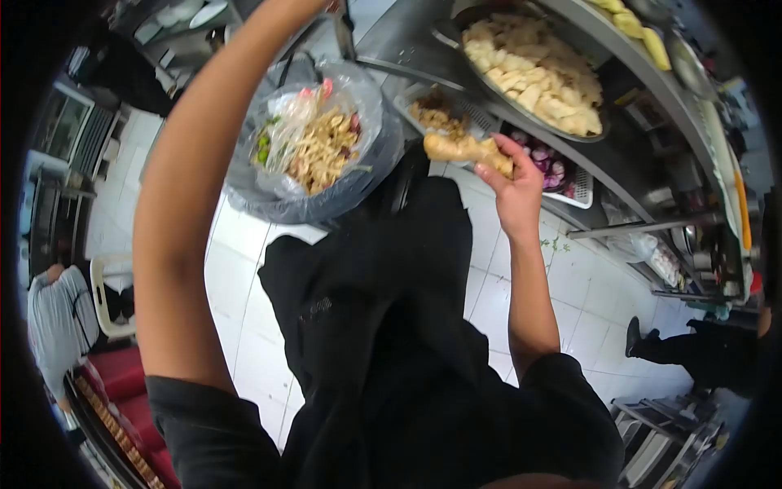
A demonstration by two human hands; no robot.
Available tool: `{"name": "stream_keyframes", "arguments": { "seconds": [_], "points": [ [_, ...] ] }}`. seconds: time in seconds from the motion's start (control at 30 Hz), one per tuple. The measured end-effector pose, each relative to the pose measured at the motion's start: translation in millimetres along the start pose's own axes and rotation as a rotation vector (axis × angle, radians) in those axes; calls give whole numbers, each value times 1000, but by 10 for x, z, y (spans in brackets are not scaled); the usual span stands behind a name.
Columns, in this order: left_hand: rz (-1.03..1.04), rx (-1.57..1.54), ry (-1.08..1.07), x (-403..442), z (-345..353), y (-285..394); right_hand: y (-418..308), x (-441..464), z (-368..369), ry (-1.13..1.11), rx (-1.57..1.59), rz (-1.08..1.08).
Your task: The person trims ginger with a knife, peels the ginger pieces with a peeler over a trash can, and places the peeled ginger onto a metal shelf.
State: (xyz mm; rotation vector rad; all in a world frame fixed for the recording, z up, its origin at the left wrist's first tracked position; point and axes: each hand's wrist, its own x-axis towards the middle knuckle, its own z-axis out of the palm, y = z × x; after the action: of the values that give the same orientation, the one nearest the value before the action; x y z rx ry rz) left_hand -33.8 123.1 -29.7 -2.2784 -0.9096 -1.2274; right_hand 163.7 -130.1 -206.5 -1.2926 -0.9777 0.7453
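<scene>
My right hand (pixel 516 186) is closed around one end of a knobby tan piece of ginger (pixel 456 149), its other end pointing left. Below the ginger, on a lower shelf, is a white basket (pixel 479 122) with brown, unpeeled-looking roots (pixel 438 112). Just left stands a bin lined with a grey plastic bag (pixel 371 175), holding peelings (pixel 322 151), clear plastic and green scraps. My left arm (pixel 191 187) reaches up past the bin, and the hand lies beyond the top edge of the view.
A large metal pot (pixel 604 129) of pale peeled chunks (pixel 533 73) sits on the steel counter. Purple onions (pixel 547 169) fill a white crate (pixel 581 194) below. Another person (pixel 692 350) stands at right, one (pixel 61 326) at left by a chair (pixel 110 297).
</scene>
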Motion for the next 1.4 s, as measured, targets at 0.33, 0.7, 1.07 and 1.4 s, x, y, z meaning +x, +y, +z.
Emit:
{"name": "stream_keyframes", "arguments": {
  "seconds": [0.33,0.7,1.07,1.4],
  "points": [
    [-179,-907,-726,-807,-621,1297,-857,68,-222,-99,-203,-149],
    [-535,-1248,-729,-895,-818,1401,-1356,156,-198,-231,83,-210],
    [-744,-1452,-714,-877,-918,1420,-1448,128,-349,-258,12,-199],
    [-925,-1537,-665,-822,-867,1452,-1618,85,-780,-32,-135,-291]
  ]
}}
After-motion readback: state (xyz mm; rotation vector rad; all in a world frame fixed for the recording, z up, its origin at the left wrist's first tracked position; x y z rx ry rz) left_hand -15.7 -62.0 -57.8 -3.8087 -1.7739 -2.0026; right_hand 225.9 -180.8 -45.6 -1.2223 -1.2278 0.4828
